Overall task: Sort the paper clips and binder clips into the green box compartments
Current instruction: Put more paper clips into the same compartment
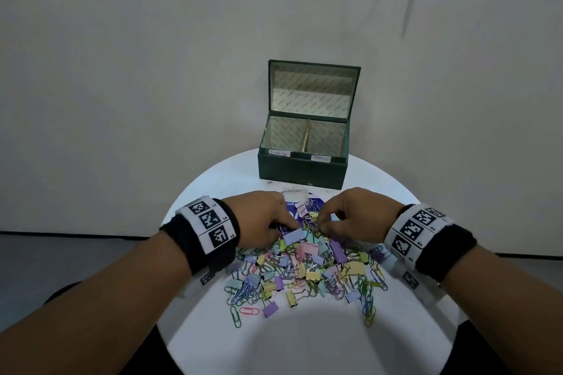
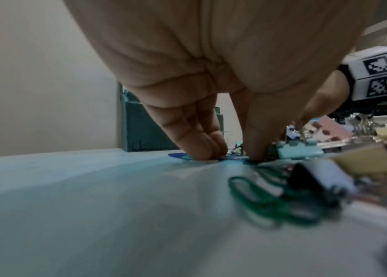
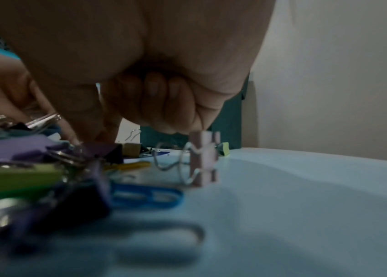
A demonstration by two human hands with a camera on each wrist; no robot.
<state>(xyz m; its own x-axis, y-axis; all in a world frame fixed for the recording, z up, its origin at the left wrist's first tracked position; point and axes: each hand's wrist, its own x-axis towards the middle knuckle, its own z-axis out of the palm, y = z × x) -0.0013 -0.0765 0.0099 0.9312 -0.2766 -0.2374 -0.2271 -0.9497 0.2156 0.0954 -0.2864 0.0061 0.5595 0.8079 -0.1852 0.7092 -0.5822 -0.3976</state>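
The white round table (image 1: 213,329) filled the lower middle of the head view, and at its far edge, just above centre frame, the green box (image 1: 303,169) stood with its lid up. Both of its compartments looked bare as far as I could see, so by my reckoning the sorting had hardly begun.

Everything left to do lay in the heap of clips (image 1: 304,268) at centre frame, binder clips and paper clips mixed together, a few strays at its lower edge.

The left hand (image 1: 259,216) was at the heap's upper left, its straight fingertips (image 2: 206,148) pressed down on a blue card at the heap's edge, holding nothing I could see. The right hand (image 1: 356,213) was at the upper right, fingers curled in; whether it pinched a clip I could not tell.
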